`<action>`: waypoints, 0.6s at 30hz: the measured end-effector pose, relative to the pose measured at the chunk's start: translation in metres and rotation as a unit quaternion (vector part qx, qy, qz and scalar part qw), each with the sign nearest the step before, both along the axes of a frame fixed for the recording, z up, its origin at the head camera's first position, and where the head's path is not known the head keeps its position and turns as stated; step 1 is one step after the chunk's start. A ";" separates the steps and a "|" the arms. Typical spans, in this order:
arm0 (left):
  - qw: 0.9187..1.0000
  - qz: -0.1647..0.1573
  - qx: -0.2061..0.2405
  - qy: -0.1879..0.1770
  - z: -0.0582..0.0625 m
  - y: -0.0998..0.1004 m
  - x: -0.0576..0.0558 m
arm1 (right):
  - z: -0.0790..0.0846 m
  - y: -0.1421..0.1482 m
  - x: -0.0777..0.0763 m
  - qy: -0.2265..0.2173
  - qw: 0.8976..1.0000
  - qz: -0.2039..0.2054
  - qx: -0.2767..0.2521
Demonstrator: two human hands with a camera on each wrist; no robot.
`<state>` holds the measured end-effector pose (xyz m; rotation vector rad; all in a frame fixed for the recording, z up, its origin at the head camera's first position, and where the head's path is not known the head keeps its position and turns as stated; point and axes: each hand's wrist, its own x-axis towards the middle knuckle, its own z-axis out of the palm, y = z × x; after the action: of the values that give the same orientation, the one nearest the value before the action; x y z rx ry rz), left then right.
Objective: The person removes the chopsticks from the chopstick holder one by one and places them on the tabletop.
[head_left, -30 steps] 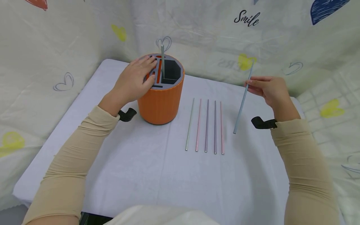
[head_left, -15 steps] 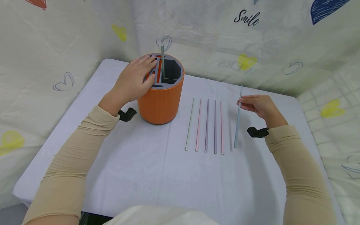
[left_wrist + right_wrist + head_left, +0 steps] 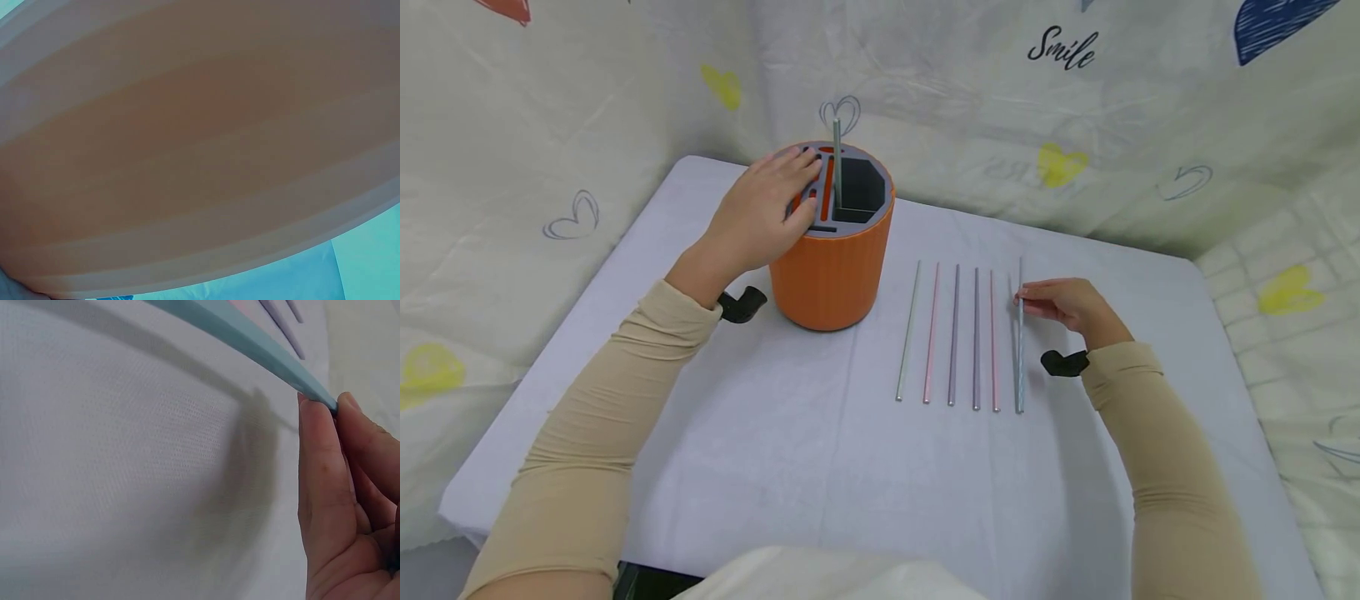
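My right hand (image 3: 1070, 307) pinches a light blue chopstick (image 3: 1019, 367) between thumb and fingers near its far end. The right wrist view shows this faceted, tapering chopstick (image 3: 250, 340) in the fingertips, low over the cloth with its shadow beside it. To its left lie several pastel chopsticks: a green one (image 3: 908, 333), then pink and purple ones (image 3: 955, 333), side by side with gaps. My left hand (image 3: 752, 208) rests on the top of an orange utensil holder (image 3: 831, 287), fingers spread over its slots. The left wrist view is filled by the holder's blurred wall (image 3: 200, 125).
A pale green chopstick (image 3: 837, 162) stands upright in the holder, beside its large dark compartment (image 3: 863, 185). A white cloth covers the table (image 3: 850, 475). Printed curtains (image 3: 925, 108) hang close behind and at both sides.
My right hand has moved left and toward the table with the blue chopstick, which now runs nearly parallel to the row and close to its right end. The left hand has stayed put.
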<state>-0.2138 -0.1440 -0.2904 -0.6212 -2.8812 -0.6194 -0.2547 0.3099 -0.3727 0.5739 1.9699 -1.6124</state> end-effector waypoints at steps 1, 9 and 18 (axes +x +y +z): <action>1.000 0.000 0.000 0.000 0.000 0.000 0.000 | -0.002 0.000 -0.001 -0.004 1.000 0.001 0.002; 1.000 -0.001 0.000 0.002 -0.001 0.000 0.000 | -0.017 -0.004 -0.004 -0.008 0.999 0.016 0.033; 1.000 -0.001 0.003 0.001 -0.002 0.001 -0.001 | -0.022 -0.009 -0.006 0.002 0.996 0.027 0.080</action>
<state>-0.2149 -0.1434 -0.2922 -0.6251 -2.8759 -0.6262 -0.2606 0.3013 -0.3950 0.5739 2.1124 -1.4328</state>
